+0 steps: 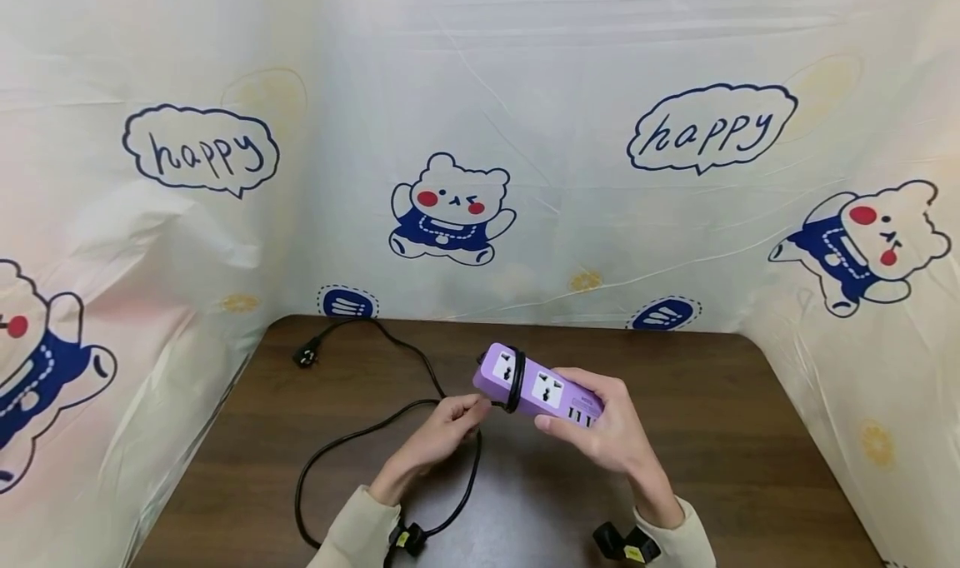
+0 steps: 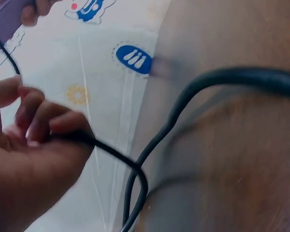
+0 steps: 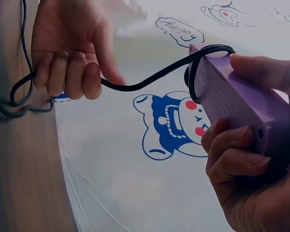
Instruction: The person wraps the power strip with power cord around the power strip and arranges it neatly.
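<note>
My right hand [image 1: 611, 426] grips the near end of a purple power strip [image 1: 534, 389], tilted above the table with its sockets facing up. Black cord [image 1: 514, 381] is wound around the strip close to its far end. To the left, my left hand [image 1: 444, 430] curls its fingers round the cord, a short way from the strip. In the right wrist view a stretch of cord [image 3: 150, 79] runs between the left hand and the strip. From the left hand the loose cord [image 2: 118, 154] trails down in loops. The black plug [image 1: 306, 354] lies at the table's far left.
The brown wooden table [image 1: 712, 435] carries a large loop of cord [image 1: 330, 447] on its left side. A pale printed sheet [image 1: 570, 218] with bears hangs behind and beside the table. Black straps with small devices [image 1: 408, 539] sit at both wrists.
</note>
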`<state>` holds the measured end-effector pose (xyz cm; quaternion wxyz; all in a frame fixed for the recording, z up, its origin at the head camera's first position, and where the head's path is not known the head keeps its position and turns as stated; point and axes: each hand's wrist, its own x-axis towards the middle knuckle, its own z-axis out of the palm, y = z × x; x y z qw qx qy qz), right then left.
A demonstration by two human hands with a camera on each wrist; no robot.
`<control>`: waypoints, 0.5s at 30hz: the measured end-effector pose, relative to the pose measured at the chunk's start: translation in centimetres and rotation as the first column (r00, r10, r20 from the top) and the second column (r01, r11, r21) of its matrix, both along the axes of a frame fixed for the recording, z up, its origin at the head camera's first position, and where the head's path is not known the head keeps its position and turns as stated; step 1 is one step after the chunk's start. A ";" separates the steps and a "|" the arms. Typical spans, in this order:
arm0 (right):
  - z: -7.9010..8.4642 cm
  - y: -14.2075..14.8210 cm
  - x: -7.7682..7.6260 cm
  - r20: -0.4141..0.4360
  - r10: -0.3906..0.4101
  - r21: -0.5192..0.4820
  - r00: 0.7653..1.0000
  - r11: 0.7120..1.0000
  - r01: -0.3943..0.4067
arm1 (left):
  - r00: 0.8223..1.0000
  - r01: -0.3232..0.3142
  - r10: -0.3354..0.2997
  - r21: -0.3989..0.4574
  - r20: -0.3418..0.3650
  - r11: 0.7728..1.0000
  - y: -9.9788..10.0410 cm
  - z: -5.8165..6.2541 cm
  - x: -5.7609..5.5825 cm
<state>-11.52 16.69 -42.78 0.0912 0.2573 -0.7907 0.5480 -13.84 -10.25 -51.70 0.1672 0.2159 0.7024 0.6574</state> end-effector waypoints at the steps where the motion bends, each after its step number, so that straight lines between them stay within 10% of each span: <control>1: 0.0 0.1 0.0 0.001 -0.001 -0.001 1.000 1.000 0.001 | 0.999 0.037 -0.037 0.022 -0.002 0.999 -0.2 0.0 -0.1; 8: 0.2 0.4 0.2 -0.002 -0.005 0.006 1.000 1.000 0.005 | 0.979 0.202 -0.202 0.100 -0.010 0.974 -1.2 0.2 -0.4; 15: 0.3 0.1 0.4 -0.015 0.038 0.000 0.999 0.999 -0.038 | 0.989 0.097 -0.102 -0.048 -0.109 0.994 -1.3 0.0 -0.6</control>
